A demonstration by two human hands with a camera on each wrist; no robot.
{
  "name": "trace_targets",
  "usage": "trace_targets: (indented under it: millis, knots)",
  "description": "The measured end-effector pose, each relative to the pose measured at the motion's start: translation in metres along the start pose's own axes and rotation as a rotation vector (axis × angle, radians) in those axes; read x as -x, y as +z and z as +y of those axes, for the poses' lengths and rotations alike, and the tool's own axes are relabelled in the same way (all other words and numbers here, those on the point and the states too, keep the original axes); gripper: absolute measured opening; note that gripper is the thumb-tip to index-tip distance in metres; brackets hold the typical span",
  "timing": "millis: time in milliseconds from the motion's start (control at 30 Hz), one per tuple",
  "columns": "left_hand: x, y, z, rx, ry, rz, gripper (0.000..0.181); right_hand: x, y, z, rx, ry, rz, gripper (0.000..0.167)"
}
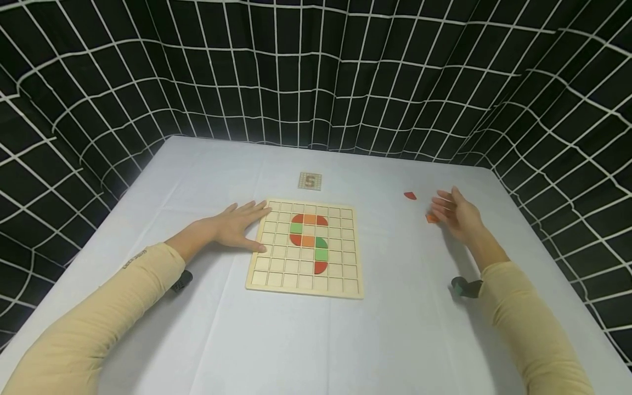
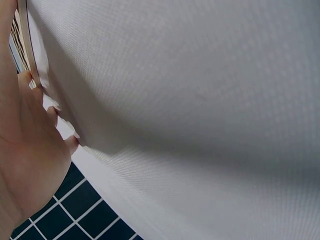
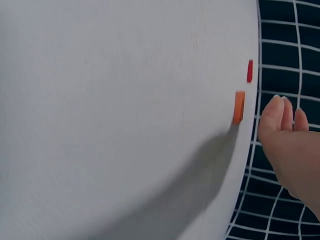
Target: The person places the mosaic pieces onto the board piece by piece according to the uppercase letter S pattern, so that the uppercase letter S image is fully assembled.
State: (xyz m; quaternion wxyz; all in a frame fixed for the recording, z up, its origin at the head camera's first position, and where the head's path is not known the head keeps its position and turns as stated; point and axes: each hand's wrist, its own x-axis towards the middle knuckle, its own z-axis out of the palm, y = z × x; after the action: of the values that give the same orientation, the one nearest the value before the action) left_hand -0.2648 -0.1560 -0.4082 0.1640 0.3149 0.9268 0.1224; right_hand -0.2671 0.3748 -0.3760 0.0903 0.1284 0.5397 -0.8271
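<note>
A pale wooden grid board (image 1: pixel 281 280) lies flat in the middle of the table. Red, orange and green flat pieces (image 1: pixel 321 255) sit in its cells and form an S-like curve with a gap at the lower left. My left hand (image 1: pixel 238 225) is spread at the board's left edge, thumb and fingertips touching it. Over at the right, my right hand (image 1: pixel 460 216) hovers above the cloth with loosely bent fingers and nothing in it. Just beside those fingers lies an orange piece (image 1: pixel 432 218); the right wrist view shows it apart from the hand. A red rounded piece (image 1: pixel 410 195) lies farther back.
Behind the board is a small wooden card (image 1: pixel 310 181) bearing an S-like pattern on a grid. White cloth (image 1: pixel 390 329) covers the table. Black curtains with white grid lines (image 1: pixel 306 71) stand around the back and sides. A dark wrist device (image 1: pixel 466 287) shows under each forearm.
</note>
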Motion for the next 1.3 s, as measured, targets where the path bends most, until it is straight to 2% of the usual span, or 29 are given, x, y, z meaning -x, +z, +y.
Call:
trace_targets:
  millis: [300, 400, 533, 667, 833, 967, 1033, 1300]
  knots:
    - [-0.001, 0.001, -0.001, 0.002, -0.007, -0.003, 0.106, -0.001, -0.009, -0.002, 0.220, 0.016, 0.101, 0.041]
    - [-0.001, 0.001, -0.001, -0.002, -0.006, -0.003, 0.106, -0.002, -0.012, -0.001, 0.340, 0.012, 0.098, 0.052]
    - [-0.001, 0.001, -0.001, -0.006, -0.008, -0.002, 0.106, -0.005, -0.012, 0.003, 0.560, -0.021, 0.100, 0.061]
    - [-0.001, 0.001, -0.001, -0.006, -0.008, 0.001, 0.106, -0.008, -0.012, 0.008, 0.735, -0.043, 0.119, 0.059]
    - [-0.001, 0.002, 0.000, -0.006, -0.011, 0.003, 0.106, -0.010, -0.012, 0.011, 0.881, -0.075, 0.095, 0.055]
    - [0.000, 0.002, 0.000, 0.001, -0.010, 0.003, 0.106, -0.011, -0.014, 0.013, 1.072, -0.094, 0.086, 0.054]
    - [0.000, 0.002, 0.000, 0.001, -0.008, 0.002, 0.106, -0.011, -0.015, 0.014, 1.136, -0.094, 0.086, 0.056]
    - [-0.001, 0.001, 0.000, -0.016, -0.012, -0.008, 0.105, -0.012, -0.017, 0.017, 1.194, -0.142, 0.071, 0.060]
